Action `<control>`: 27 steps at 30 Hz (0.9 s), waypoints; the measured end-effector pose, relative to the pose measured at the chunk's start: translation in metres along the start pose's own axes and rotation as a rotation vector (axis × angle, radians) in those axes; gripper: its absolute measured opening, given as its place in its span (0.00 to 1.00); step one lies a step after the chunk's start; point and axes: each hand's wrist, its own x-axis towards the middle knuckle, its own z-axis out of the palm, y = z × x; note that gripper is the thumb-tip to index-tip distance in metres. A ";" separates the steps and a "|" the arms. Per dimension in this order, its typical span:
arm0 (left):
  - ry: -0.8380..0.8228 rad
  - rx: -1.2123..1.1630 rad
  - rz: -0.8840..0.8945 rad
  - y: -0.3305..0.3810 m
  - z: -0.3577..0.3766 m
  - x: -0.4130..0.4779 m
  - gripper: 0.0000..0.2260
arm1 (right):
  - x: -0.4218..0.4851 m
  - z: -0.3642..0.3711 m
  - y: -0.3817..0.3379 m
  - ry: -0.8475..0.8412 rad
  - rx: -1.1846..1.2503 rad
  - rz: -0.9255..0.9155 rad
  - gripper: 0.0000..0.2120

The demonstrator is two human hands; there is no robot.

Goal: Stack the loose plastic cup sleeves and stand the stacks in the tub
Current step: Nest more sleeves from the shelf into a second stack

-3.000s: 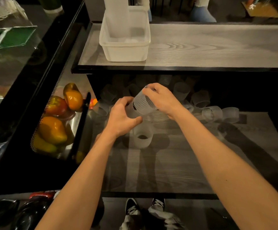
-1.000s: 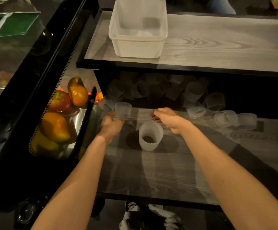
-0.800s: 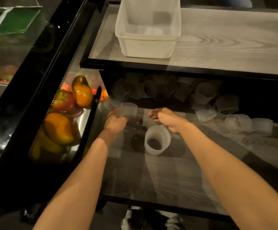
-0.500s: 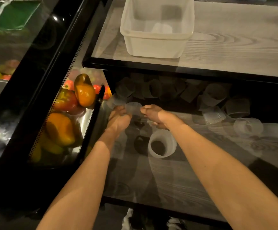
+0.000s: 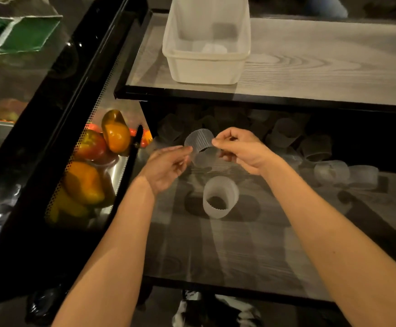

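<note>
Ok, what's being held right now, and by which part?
A ribbed cup sleeve, pinched at its right edge by the right hand. The left hand reaches its left edge with straight fingers; whether it holds cannot be told.

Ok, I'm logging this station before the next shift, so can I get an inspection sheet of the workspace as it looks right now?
Surface: grey wood-grain lower shelf, with an upper shelf over its back part.
Job's things: white tub on the upper shelf; standing sleeves upright on the lower shelf; loose sleeves lying along the back, many in shadow.
Clutter: nothing seen.
Grippers: right hand pinches one ribbed sleeve in the air; left hand is at its lower edge, fingers fairly straight.
Cables: nothing seen.
Surroundings: peppers in a perforated metal bin to the left; green sheet beyond; shoes below.
</note>
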 end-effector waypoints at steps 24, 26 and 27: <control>-0.396 0.414 0.071 -0.012 0.014 -0.048 0.36 | -0.068 -0.008 0.009 -0.271 -1.104 0.174 0.55; -0.289 0.409 0.092 -0.014 0.013 -0.043 0.31 | -0.065 -0.013 0.003 -0.252 -1.185 0.319 0.58; -0.183 0.422 0.123 -0.016 0.012 -0.039 0.28 | -0.061 -0.016 0.000 -0.215 -1.174 0.341 0.56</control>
